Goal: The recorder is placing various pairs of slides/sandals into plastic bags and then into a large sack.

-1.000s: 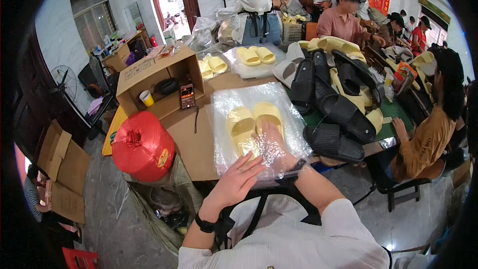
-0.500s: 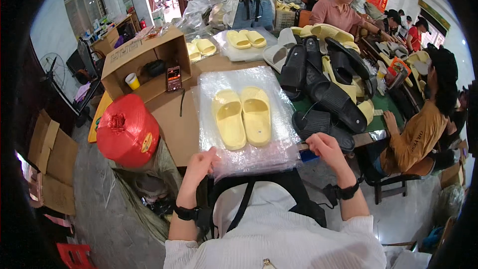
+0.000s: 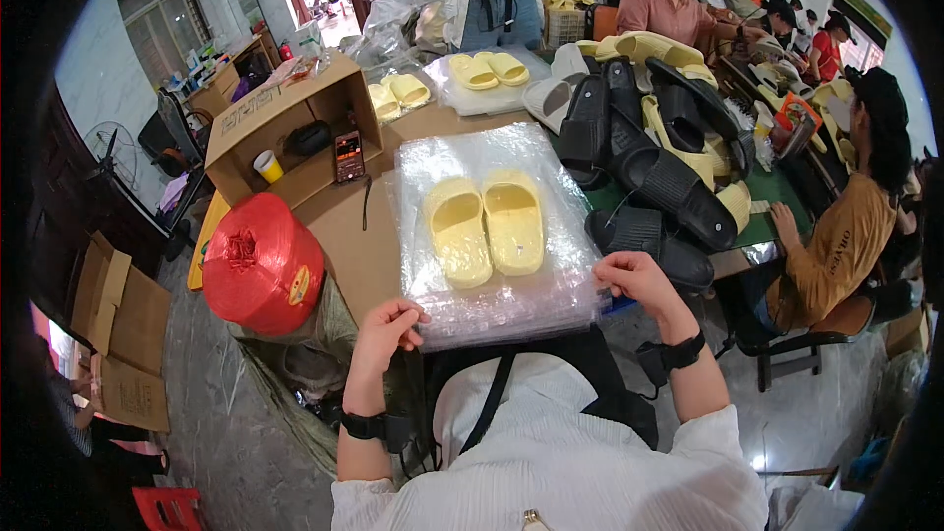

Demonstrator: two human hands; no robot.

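Note:
A pair of pale yellow slippers (image 3: 485, 227) lies side by side on a stack of clear plastic bags (image 3: 492, 300) spread over the brown table (image 3: 354, 246). My left hand (image 3: 385, 327) pinches the near left corner of the bag stack. My right hand (image 3: 634, 278) grips the near right corner. Both hands are at the table's front edge, just in front of my white top.
A red spool of twine (image 3: 262, 263) sits at the table's left corner. An open cardboard box (image 3: 285, 123) holds a cup and a phone. Black and yellow slippers (image 3: 654, 147) are piled to the right, where other people sit. More yellow pairs (image 3: 489, 69) lie farther back.
My hands moved apart from the middle of the bag to its two near corners. The view has shifted slightly closer over the slippers.

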